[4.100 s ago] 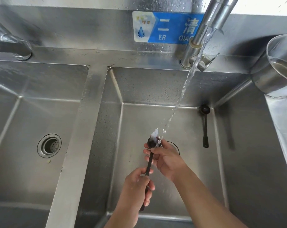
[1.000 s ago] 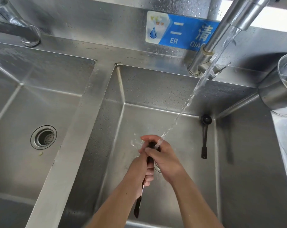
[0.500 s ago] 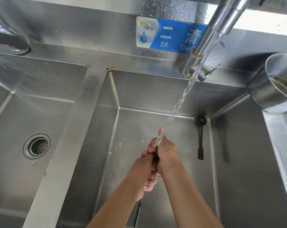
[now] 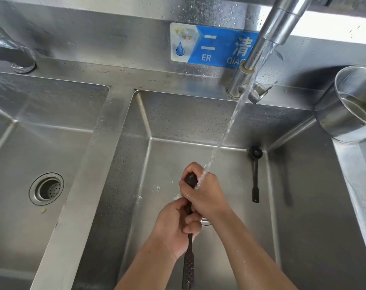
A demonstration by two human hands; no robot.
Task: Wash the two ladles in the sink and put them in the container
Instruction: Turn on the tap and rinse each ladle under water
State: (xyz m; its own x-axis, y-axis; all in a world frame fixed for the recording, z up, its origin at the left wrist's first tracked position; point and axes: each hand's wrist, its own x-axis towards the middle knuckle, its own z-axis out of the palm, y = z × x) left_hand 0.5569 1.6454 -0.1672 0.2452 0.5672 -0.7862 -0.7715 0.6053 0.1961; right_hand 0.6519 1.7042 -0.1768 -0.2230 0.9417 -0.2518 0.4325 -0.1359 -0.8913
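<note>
A dark ladle (image 4: 188, 266) is held upright over the middle sink basin (image 4: 230, 126). My left hand (image 4: 175, 229) grips its handle, whose perforated end hangs below my fist. My right hand (image 4: 203, 191) wraps around the ladle's bowl, which shows dark between my fingers. Water from the tap (image 4: 282, 24) falls onto my right hand and the bowl. A second dark ladle (image 4: 255, 174) lies flat against the basin's right wall, bowl at the far corner. A shiny steel container (image 4: 349, 109) stands on the ledge at the right.
A second basin (image 4: 20, 243) with a round drain (image 4: 46, 188) lies to the left, with another tap (image 4: 10, 53) above it. A blue and white sign (image 4: 213, 46) is fixed to the steel back wall. The middle basin's drain is mostly hidden under my hands.
My right hand has slid up from the handle onto the ladle's bowl, and my left hand has shifted lower on the handle. The second ladle has not moved.
</note>
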